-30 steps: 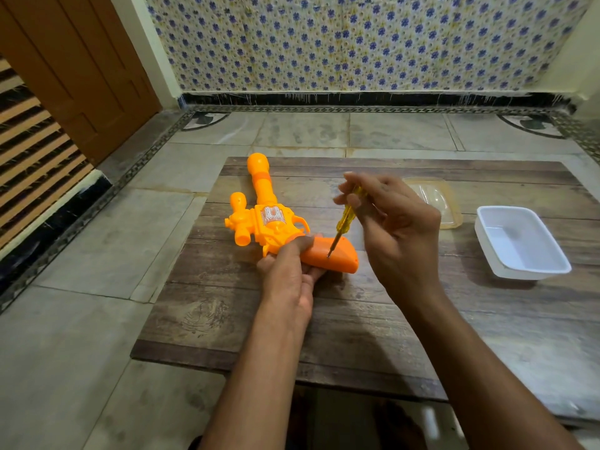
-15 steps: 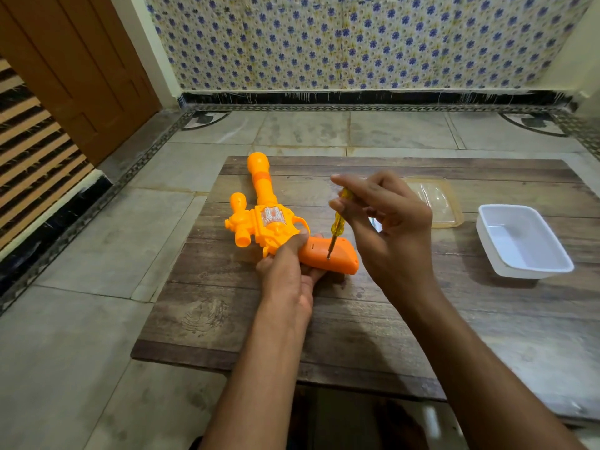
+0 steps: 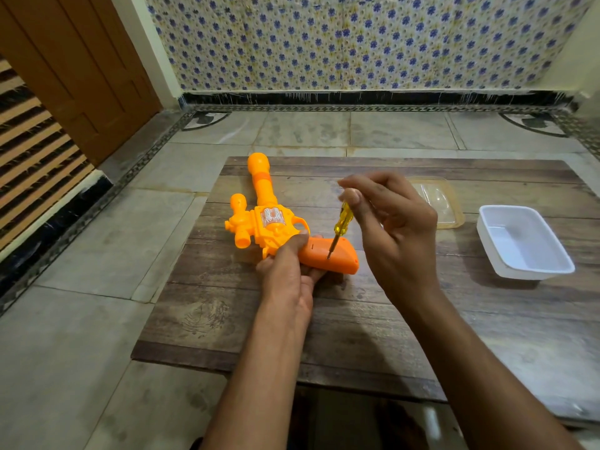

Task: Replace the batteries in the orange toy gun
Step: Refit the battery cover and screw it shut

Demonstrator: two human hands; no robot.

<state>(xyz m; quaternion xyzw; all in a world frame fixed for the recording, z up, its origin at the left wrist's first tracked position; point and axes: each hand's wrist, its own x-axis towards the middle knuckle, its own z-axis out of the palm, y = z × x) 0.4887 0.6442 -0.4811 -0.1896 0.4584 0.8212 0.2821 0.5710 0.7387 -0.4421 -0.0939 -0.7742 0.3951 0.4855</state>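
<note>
Seating the tip squarely comes first: your right hand [image 3: 394, 228] pinches the yellow screwdriver [image 3: 339, 227] high on its handle, fingers [image 3: 357, 186] closed on it, its tip on the screw in the grip of the orange toy gun [image 3: 269, 224]. The gun lies on the wooden surface [image 3: 357, 319], barrel pointing away, and your left hand [image 3: 287, 274] holds it just behind the trigger. Press straight down as you turn, or the tip will probably slip. The white tray [image 3: 526, 269] at your right seems handy for the screw.
</note>
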